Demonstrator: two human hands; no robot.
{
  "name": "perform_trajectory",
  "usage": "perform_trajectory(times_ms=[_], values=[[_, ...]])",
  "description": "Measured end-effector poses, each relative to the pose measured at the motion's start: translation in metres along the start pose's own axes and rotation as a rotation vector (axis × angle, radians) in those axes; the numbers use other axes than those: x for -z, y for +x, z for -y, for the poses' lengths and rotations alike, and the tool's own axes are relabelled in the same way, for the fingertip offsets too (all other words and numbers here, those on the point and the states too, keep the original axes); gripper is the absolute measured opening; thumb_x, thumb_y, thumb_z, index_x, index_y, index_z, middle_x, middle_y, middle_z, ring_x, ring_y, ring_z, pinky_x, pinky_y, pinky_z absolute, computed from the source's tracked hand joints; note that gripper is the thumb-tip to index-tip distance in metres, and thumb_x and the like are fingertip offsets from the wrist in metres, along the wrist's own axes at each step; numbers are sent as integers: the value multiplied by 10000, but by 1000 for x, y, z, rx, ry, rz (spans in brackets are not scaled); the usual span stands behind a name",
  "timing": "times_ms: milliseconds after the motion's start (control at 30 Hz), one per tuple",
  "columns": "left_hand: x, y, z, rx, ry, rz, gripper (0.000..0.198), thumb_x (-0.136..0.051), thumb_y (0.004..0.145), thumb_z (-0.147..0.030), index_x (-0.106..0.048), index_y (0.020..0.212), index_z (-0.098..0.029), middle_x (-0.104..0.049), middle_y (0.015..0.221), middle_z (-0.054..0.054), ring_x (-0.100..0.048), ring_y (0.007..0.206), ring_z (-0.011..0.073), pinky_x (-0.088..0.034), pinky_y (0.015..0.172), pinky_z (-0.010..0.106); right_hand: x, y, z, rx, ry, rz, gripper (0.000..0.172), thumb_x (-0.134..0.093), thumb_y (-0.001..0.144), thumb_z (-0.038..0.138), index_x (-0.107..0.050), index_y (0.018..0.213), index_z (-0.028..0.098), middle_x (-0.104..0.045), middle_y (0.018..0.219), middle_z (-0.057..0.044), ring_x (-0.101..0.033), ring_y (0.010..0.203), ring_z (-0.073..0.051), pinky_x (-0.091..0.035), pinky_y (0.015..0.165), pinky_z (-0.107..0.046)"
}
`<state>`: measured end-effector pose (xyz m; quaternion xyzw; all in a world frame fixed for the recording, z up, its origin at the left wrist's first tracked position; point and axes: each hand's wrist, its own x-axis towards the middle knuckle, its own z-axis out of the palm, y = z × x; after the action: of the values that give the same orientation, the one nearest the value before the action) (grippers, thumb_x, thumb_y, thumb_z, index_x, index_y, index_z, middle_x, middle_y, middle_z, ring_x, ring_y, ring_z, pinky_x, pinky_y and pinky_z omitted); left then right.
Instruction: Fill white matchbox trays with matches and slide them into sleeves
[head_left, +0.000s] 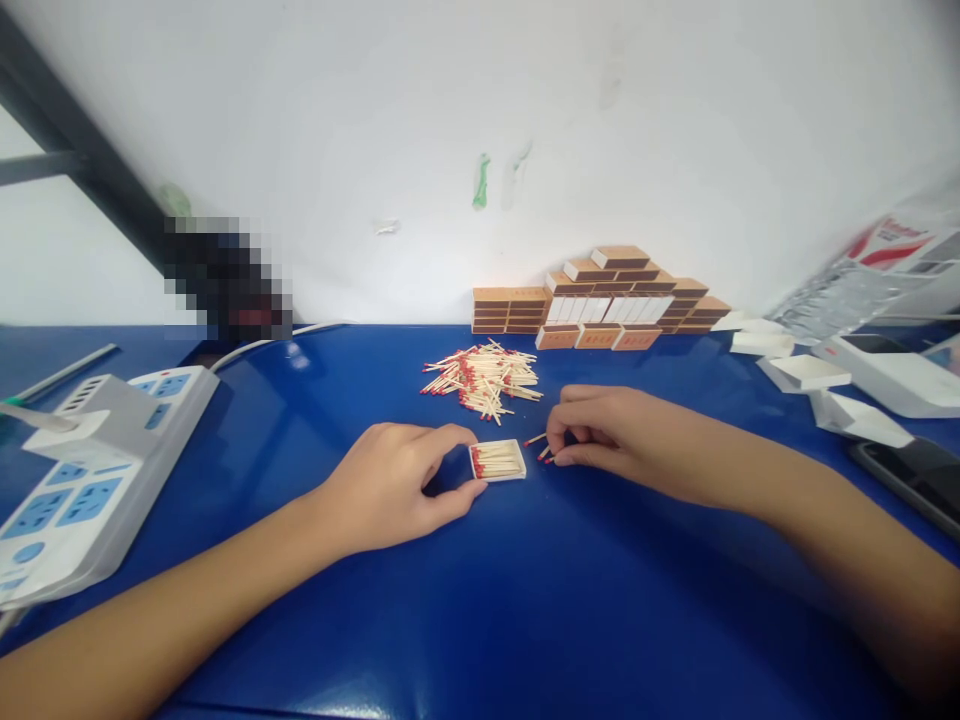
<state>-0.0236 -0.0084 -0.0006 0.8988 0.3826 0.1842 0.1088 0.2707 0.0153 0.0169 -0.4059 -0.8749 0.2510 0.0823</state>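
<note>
My left hand point(409, 485) grips the left end of a small white matchbox tray point(523, 474) between thumb and fingers. Inside the tray lie several red-tipped matches point(499, 460), heads toward the left. Just right of the tray, my right hand point(600, 430) is closed in a pinch on a few matches point(535, 440), whose red heads stick out to the left. Its palm side and the match ends are hidden. Behind the tray, a loose pile of matches point(487, 378) is spread on the blue table point(480, 600).
Stacked matchboxes point(510, 310) stand against the white wall at the back. To the left lies a power strip point(97, 480) with a plug and cable. On the right are folded white paper pieces point(806, 372), a white box point(896, 375), a dark phone point(911, 480) and a plastic bottle point(847, 275).
</note>
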Motion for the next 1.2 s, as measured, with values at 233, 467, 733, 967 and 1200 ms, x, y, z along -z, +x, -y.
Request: perform_trajectory(times_ms=[233, 467, 733, 967, 1200], values=[[0, -1, 0, -16, 2, -14, 256, -670, 922, -368, -680, 1131, -220, -500, 588, -87, -469, 501, 86, -340, 539, 229, -4, 6, 3, 17, 39, -12, 178, -549, 1010, 316, -658, 898, 230, -631, 1010, -34, -607, 860, -169, -463, 761, -309], [0, -1, -1, -17, 16, -15, 249, -670, 919, -368, -685, 1118, -219, -487, 584, -91, -464, 496, 85, -340, 535, 232, 1, 3, 1, -43, -6, -43, 158, -589, 988, 370, -657, 1075, 256, -605, 1023, -35, -589, 810, -175, -445, 719, -309], [0, -1, -1, -19, 17, -12, 251, -668, 920, -371, -693, 1117, -216, -492, 583, -90, -466, 494, 86, -341, 531, 234, -1, 6, -4, -24, 9, -18, 219, -556, 1010, 424, -666, 948, 245, -600, 1031, -38, -589, 844, -182, -453, 743, -318], [0, 0, -1, -10, 14, -8, 253, -663, 921, -375, -694, 1115, -217, -490, 583, -90, -473, 500, 86, -344, 536, 235, -11, 7, 10, -103, -78, -19, 240, -470, 1055, 390, -583, 938, 213, -600, 1036, -52, -590, 800, -176, -439, 731, -334], [0, -1, -1, 20, 14, -5, 265, -668, 910, -388, -698, 1118, -226, -493, 579, -89, -474, 503, 87, -329, 532, 237, -9, 3, 9, -114, -62, 19, 252, -459, 1057, 398, -597, 945, 219, -618, 1039, -54, -601, 820, -185, -448, 747, -338]])
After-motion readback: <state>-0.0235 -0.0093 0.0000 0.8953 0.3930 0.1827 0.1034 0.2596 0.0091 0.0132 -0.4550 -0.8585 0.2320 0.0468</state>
